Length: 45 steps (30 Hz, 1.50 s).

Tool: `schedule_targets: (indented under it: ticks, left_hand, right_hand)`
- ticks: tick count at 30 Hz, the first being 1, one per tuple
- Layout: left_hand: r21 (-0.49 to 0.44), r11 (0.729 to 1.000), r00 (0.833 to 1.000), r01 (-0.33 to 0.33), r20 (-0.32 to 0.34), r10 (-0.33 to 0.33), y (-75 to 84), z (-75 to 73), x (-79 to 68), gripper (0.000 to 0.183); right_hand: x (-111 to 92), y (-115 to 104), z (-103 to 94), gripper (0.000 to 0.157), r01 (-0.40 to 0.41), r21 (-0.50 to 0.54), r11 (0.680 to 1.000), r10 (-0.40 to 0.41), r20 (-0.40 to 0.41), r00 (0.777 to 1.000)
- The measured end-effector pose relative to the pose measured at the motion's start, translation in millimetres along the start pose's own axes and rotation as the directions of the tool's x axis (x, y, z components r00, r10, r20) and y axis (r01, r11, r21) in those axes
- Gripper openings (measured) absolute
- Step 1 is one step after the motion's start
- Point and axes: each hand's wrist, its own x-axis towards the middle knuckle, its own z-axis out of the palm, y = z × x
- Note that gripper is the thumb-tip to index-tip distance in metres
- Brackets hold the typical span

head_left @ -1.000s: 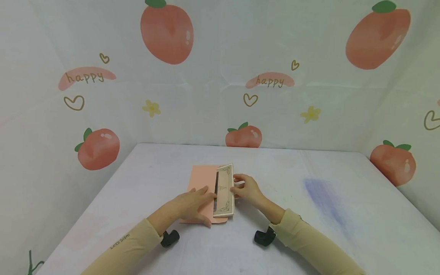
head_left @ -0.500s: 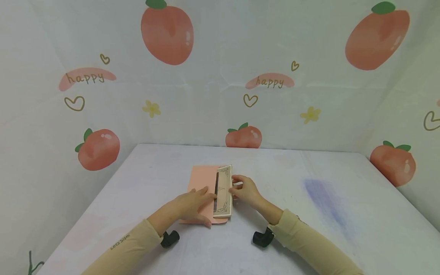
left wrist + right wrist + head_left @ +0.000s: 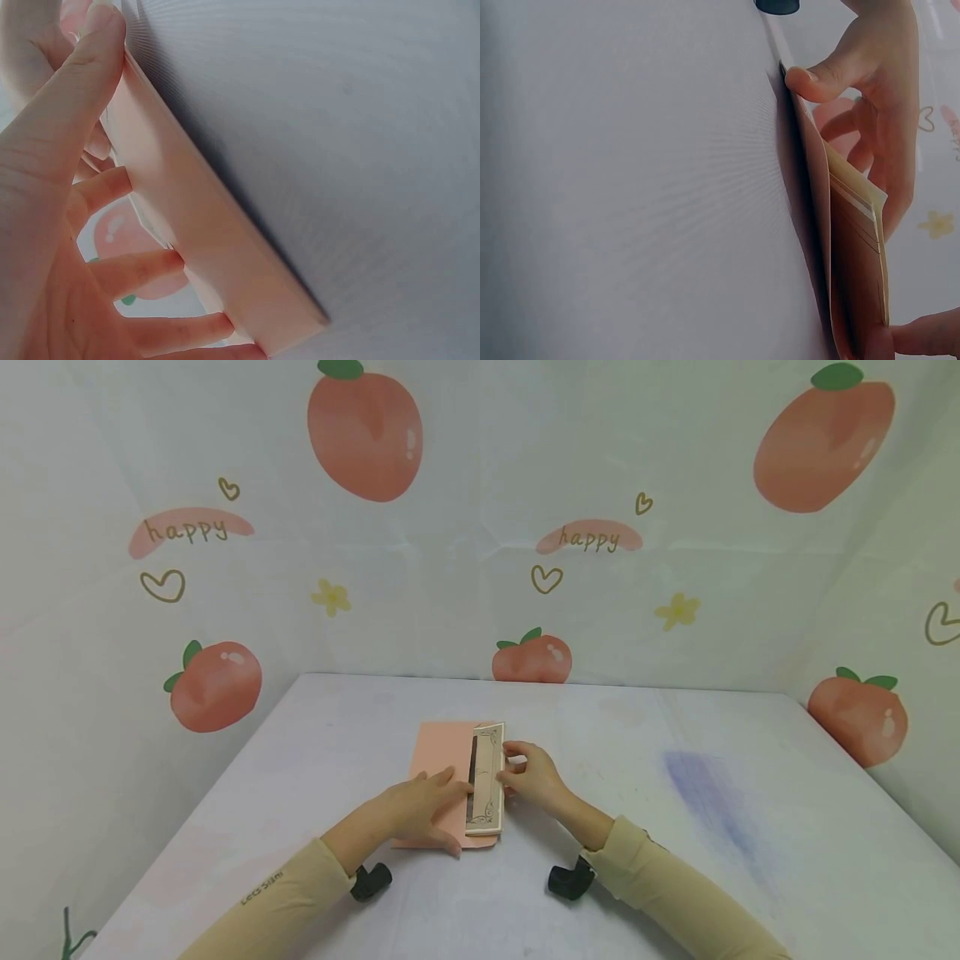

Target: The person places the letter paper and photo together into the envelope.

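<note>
A pink envelope (image 3: 441, 747) lies on the table in the head view. Along its right side shows a cream card (image 3: 488, 777) with an ornate printed border, a narrow dark strip between them. My left hand (image 3: 420, 807) rests on the envelope, fingers spread and thumb at its near edge. From the right, my right hand (image 3: 538, 778) pinches the card's outer edge between thumb and fingers. In the right wrist view the cream card (image 3: 880, 225) stands raised above the pink layer (image 3: 817, 180), leaving a gap; only fingertips of my right hand show there.
The white table (image 3: 660, 877) has a purple smudge at the right. Below each wrist is a small black device, the left one (image 3: 371, 882) and the right one (image 3: 572, 880). Behind the table hangs a white cloth (image 3: 465, 460) printed with peaches.
My right hand has shifted slightly left, and the cream card's outer edge has moved left and down with it, toward the envelope. My left hand has stayed in place.
</note>
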Motion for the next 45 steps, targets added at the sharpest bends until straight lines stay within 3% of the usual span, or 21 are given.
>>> schedule_targets:
  ticks: [20,45]
  left_hand:
    - [-0.002,1.0,1.0,0.003,-0.006,-0.003,-0.8,0.4,-0.1,0.085]
    - [-0.003,1.0,1.0,-0.007,0.004,0.008,-0.7,-0.8,0.6,0.085]
  right_hand:
    - [-0.2,-0.2,2.7,0.05,0.062,-0.05,0.997,-0.061,0.01,0.998]
    - [0.4,-6.2,6.0,0.052,0.039,-0.084,0.996,-0.039,-0.005,0.999]
